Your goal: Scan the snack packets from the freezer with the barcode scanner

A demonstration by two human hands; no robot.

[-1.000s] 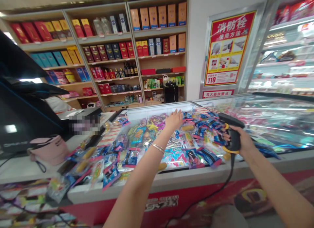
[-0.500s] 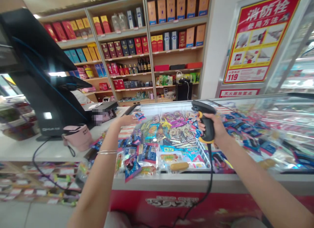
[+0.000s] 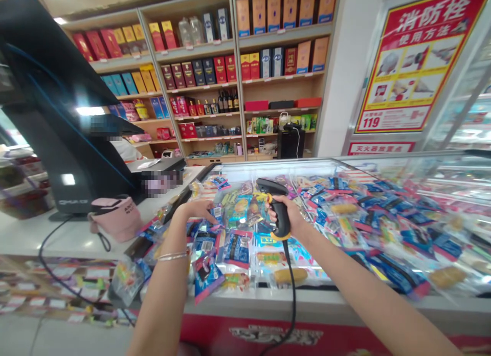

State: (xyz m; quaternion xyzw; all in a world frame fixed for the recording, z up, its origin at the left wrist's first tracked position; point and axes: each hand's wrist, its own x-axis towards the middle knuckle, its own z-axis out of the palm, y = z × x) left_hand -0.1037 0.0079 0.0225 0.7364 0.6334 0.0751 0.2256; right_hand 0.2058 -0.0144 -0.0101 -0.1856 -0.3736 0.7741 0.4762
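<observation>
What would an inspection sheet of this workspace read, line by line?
Surface: display chest, largely covered with packets.
Job's things: black-and-yellow scanner and the packets.
Clutter: pink item on the white counter at left.
Hands: right hand grips the scanner; left hand is at the packets, grasp unclear.
Cables: scanner cord hangs down before the chest; dark cable trails off the counter.
Surroundings: stocked shelves, red-and-yellow poster, black terminal.
</observation>
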